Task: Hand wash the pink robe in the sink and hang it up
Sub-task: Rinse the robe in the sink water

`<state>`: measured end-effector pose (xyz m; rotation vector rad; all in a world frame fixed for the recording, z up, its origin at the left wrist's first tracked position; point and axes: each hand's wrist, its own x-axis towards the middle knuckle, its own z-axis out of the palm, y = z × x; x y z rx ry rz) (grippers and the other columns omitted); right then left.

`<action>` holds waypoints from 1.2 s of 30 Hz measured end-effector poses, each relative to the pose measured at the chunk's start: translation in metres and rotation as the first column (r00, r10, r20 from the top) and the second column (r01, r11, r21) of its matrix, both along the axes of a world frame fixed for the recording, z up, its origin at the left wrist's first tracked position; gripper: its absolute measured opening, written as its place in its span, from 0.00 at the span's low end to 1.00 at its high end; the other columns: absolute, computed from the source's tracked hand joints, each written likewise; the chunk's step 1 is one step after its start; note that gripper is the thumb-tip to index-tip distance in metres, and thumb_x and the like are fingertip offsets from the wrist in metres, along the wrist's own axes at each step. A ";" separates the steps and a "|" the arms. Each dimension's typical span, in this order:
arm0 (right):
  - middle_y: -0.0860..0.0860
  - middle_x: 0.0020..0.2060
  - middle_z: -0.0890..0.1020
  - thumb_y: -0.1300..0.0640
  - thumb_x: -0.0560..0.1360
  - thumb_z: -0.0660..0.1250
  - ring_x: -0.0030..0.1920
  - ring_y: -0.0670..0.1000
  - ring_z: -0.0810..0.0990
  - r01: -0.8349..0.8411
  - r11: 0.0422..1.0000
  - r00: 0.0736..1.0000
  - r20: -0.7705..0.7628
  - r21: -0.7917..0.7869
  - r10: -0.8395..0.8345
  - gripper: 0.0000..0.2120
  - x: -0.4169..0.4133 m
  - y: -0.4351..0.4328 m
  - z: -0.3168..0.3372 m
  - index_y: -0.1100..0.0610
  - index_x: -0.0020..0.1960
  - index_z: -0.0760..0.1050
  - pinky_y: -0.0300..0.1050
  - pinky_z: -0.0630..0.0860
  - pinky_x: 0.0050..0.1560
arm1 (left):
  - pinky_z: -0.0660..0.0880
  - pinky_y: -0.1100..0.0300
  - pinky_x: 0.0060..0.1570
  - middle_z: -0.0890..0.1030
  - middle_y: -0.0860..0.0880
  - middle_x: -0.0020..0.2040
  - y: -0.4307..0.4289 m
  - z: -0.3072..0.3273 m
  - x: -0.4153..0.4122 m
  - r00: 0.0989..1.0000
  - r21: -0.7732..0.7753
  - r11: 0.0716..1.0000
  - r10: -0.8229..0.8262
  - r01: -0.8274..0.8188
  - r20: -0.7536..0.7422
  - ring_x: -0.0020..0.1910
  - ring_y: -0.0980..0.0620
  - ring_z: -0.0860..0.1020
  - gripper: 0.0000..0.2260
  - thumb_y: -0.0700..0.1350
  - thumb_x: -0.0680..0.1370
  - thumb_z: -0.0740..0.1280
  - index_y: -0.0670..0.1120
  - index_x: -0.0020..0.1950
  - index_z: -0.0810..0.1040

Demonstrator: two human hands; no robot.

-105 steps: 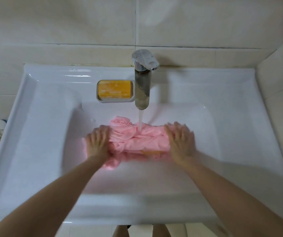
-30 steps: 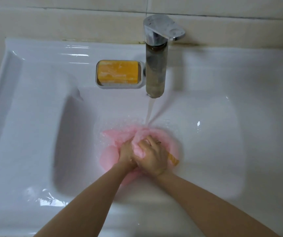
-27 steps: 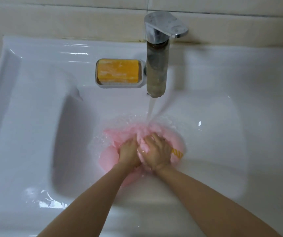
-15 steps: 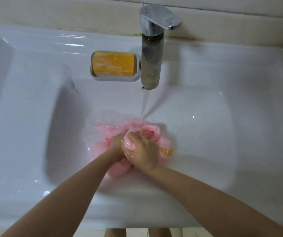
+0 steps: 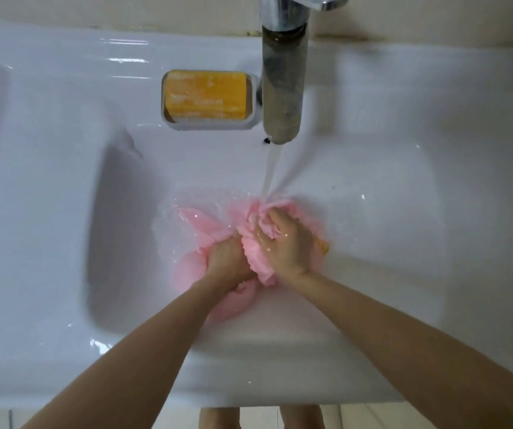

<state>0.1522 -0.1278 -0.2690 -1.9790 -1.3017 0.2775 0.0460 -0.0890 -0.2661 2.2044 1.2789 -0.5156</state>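
The wet pink robe (image 5: 205, 226) lies bunched in the middle of the white sink (image 5: 63, 212), under the running stream from the chrome tap (image 5: 283, 88). My left hand (image 5: 227, 263) grips a fold of the robe, fingers curled down into the cloth. My right hand (image 5: 286, 239) grips another bunch right beside it, the two hands almost touching. A small orange patch (image 5: 325, 246) of the robe shows just right of my right hand. Part of the robe is hidden under both hands.
A yellow soap bar (image 5: 205, 96) sits in a white dish (image 5: 208, 126) on the sink's back ledge, left of the tap. Beige wall tiles (image 5: 156, 7) run behind the sink. Water splashes around the robe.
My hands went from lying flat and apart on the robe to gripping it close together. The robe is bunched tighter, and the view has moved closer to the basin.
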 end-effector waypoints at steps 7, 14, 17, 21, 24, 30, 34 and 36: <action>0.51 0.27 0.78 0.45 0.63 0.58 0.26 0.54 0.78 -0.020 0.982 0.958 0.277 -0.188 0.073 0.14 0.004 0.014 -0.037 0.54 0.32 0.76 0.40 0.69 0.25 | 0.72 0.57 0.49 0.74 0.46 0.60 -0.001 -0.006 0.002 0.990 -0.039 0.995 0.093 -0.090 0.106 0.54 0.45 0.78 0.19 0.52 0.76 0.63 0.46 0.64 0.69; 0.52 0.33 0.80 0.49 0.72 0.65 0.38 0.54 0.77 0.195 0.889 0.765 -0.503 -0.414 -0.402 0.13 0.032 0.036 -0.003 0.56 0.33 0.75 0.46 0.71 0.41 | 0.72 0.50 0.52 0.70 0.38 0.57 -0.011 0.007 -0.030 0.893 0.005 1.000 0.025 -0.031 0.450 0.56 0.39 0.71 0.32 0.45 0.72 0.73 0.37 0.68 0.60; 0.49 0.34 0.79 0.53 0.74 0.66 0.39 0.51 0.78 0.436 0.806 0.451 -0.677 -0.401 -0.581 0.10 0.073 0.021 0.042 0.56 0.35 0.76 0.46 0.74 0.41 | 0.70 0.50 0.56 0.72 0.41 0.60 -0.012 0.026 -0.053 0.853 0.305 0.934 -0.001 -0.186 0.522 0.57 0.42 0.71 0.24 0.49 0.72 0.72 0.44 0.64 0.70; 0.49 0.35 0.79 0.51 0.68 0.68 0.38 0.49 0.77 0.547 0.803 0.412 -0.759 -0.236 -0.503 0.09 0.083 0.011 0.120 0.56 0.35 0.77 0.44 0.75 0.39 | 0.75 0.54 0.50 0.77 0.45 0.56 0.000 0.073 -0.050 0.587 -0.413 0.717 0.697 -0.562 0.413 0.52 0.49 0.77 0.24 0.65 0.74 0.61 0.49 0.61 0.72; 0.47 0.29 0.75 0.55 0.74 0.70 0.33 0.46 0.73 0.354 0.933 0.508 -0.823 -0.069 -0.254 0.12 0.045 0.006 0.175 0.54 0.33 0.74 0.40 0.71 0.34 | 0.74 0.40 0.57 0.75 0.38 0.64 0.016 0.083 -0.022 0.367 -0.975 -0.022 0.924 -0.222 -0.104 0.61 0.39 0.76 0.35 0.71 0.71 0.55 0.49 0.69 0.65; 0.40 0.51 0.80 0.39 0.67 0.70 0.48 0.40 0.80 -0.514 0.835 0.800 -0.460 -0.193 0.386 0.25 -0.019 -0.020 0.185 0.44 0.62 0.71 0.39 0.78 0.51 | 0.73 0.52 0.58 0.76 0.38 0.62 0.059 0.060 -0.024 0.573 -0.914 0.392 0.729 0.100 0.375 0.64 0.40 0.73 0.45 0.63 0.63 0.74 0.36 0.68 0.65; 0.44 0.51 0.80 0.43 0.71 0.68 0.51 0.47 0.80 0.038 0.964 0.931 -0.340 -0.264 -0.130 0.16 0.019 -0.033 0.120 0.44 0.58 0.74 0.47 0.76 0.53 | 0.72 0.51 0.60 0.74 0.43 0.61 0.085 0.045 -0.032 0.907 -0.422 0.907 0.163 0.017 0.388 0.61 0.43 0.73 0.31 0.54 0.69 0.72 0.46 0.68 0.66; 0.52 0.62 0.72 0.43 0.72 0.69 0.62 0.55 0.73 0.244 0.840 0.862 -0.288 -0.484 -0.416 0.25 0.046 -0.033 0.081 0.46 0.66 0.68 0.47 0.70 0.61 | 0.67 0.43 0.64 0.64 0.41 0.68 0.080 0.045 -0.029 0.998 -0.021 0.998 -0.059 0.060 0.023 0.66 0.39 0.65 0.43 0.59 0.68 0.73 0.50 0.75 0.53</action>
